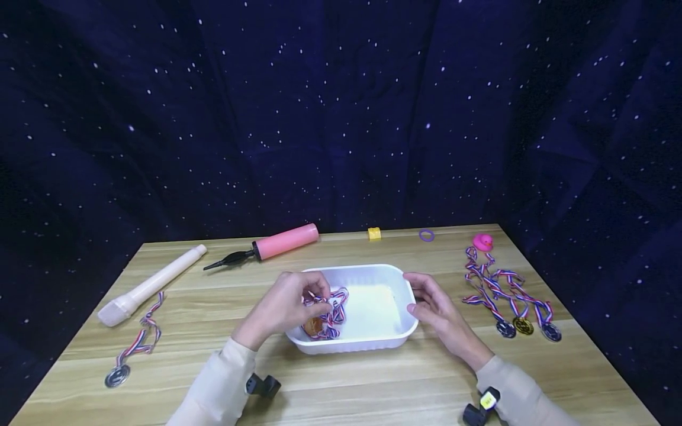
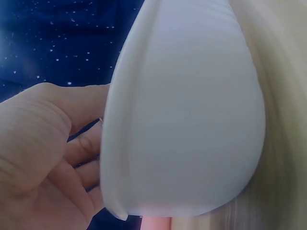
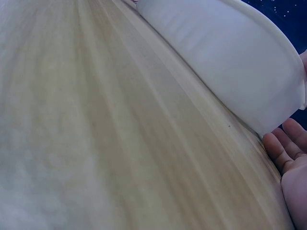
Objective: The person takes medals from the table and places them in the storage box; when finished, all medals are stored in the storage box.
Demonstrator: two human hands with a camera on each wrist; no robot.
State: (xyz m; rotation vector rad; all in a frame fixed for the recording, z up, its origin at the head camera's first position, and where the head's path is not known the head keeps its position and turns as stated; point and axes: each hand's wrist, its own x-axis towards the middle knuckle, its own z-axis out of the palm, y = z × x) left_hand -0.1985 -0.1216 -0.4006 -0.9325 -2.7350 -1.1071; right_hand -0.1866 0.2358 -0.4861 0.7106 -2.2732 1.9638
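A white tray sat near the middle of the wooden counter, its long axis running left to right across the person's front, open side up. The left hand reached over the tray's left end, fingers curled round the red, white and blue ribbon of a medal whose bronze-coloured disc lay in the tray's left part, the ribbon bunched in loops beside it. The right hand rested against the tray's right end, fingers loosely bent along the rim; whether they truly gripped the rim could not be told. In the right wrist view the fingertips lay just beside the tray's outer wall.

To the right of the tray, three more medals lay on the counter with their ribbons trailing away toward a pink rubber duck at the far edge. A purple ring and a small yellow block sat along the far edge too. A pink hand pump lay aslant behind the tray, nozzle pointing left. A cream recorder lay diagonally at the left, and a silver medal lay near it.
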